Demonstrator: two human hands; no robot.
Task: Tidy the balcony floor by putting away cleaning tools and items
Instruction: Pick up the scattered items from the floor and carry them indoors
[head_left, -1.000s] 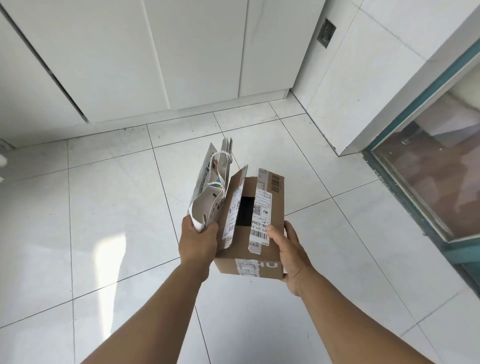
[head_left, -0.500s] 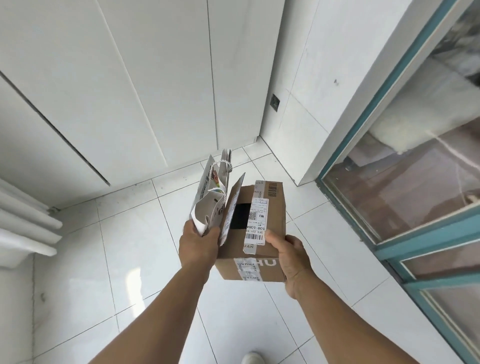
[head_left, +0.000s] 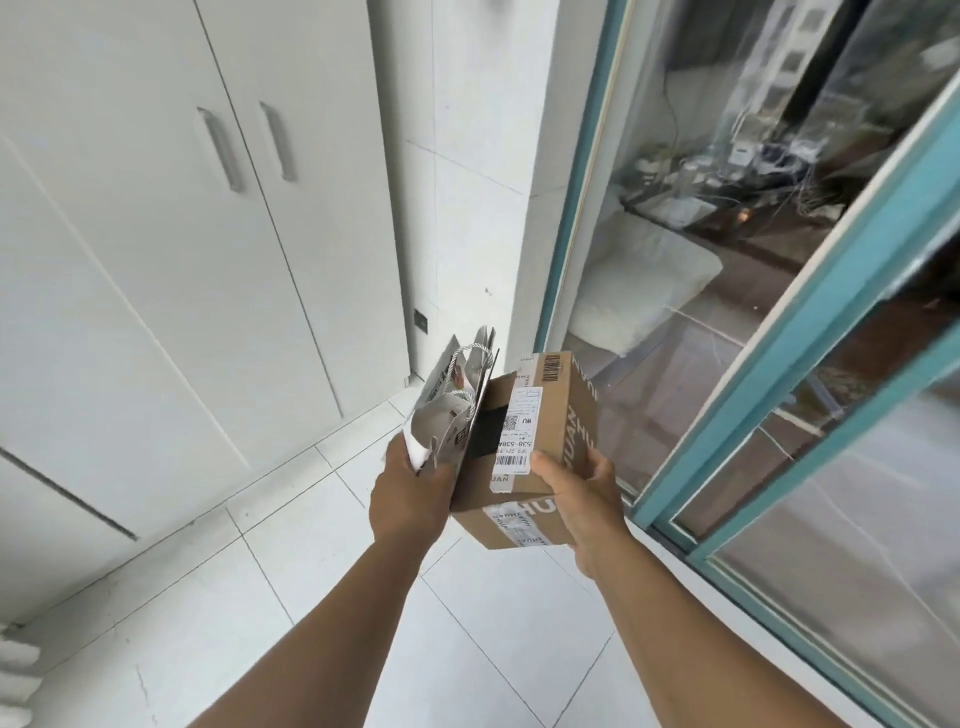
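A brown cardboard box (head_left: 561, 415) with white shipping labels and an open top flap is held up in front of me, above the tiled floor. My right hand (head_left: 582, 493) grips its right side, thumb on the label. A folded white paper bag (head_left: 452, 410) with a cord handle stands upright against the box's left side. My left hand (head_left: 410, 493) clamps the bag's lower end and presses it to the box.
White cabinet doors with two grey bar handles (head_left: 223, 150) fill the left. A white tiled pillar (head_left: 467, 218) stands ahead. A teal-framed sliding glass door (head_left: 810, 322) runs along the right. White tiled floor (head_left: 291, 597) lies below, and a white ribbed object (head_left: 13, 670) sits at the lower left edge.
My view has lifted and turned right, toward the cabinet handles and glass door. The box now tilts a little to the right. Both hands keep the same hold.
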